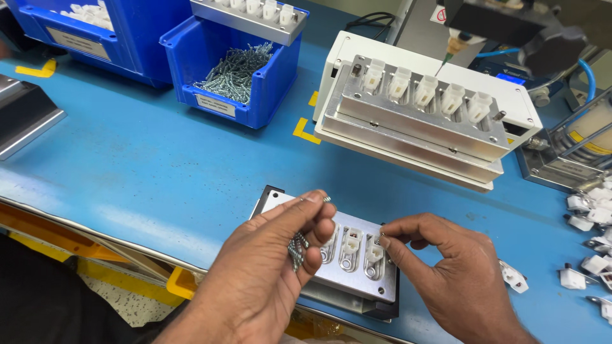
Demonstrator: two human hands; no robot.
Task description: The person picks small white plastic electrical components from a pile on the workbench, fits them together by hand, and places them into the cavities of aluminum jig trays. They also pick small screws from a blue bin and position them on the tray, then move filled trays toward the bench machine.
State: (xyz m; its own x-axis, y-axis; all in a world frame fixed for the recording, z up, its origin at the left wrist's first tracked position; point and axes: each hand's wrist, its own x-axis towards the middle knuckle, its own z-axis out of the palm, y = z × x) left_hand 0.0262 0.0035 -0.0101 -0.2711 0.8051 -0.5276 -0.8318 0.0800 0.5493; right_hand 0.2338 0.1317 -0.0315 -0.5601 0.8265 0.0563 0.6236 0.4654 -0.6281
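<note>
Screws point(297, 247) sit bunched in the left hand point(271, 267), one pinched at its fingertips, while the right hand point(446, 267) pinches another onto a white part point(374, 250) in the metal fixture point(344, 267) at the desk's point(159, 165) near edge. Judging by this, the fixture's slots look only partly served; the hands hide the rest.

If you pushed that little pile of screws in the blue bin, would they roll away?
Probably not far: the screws lie tangled in a heap, and the blue bin walls them in. They look like hard metal, so likely stiff, and tiny enough to slip through fingers.
</note>
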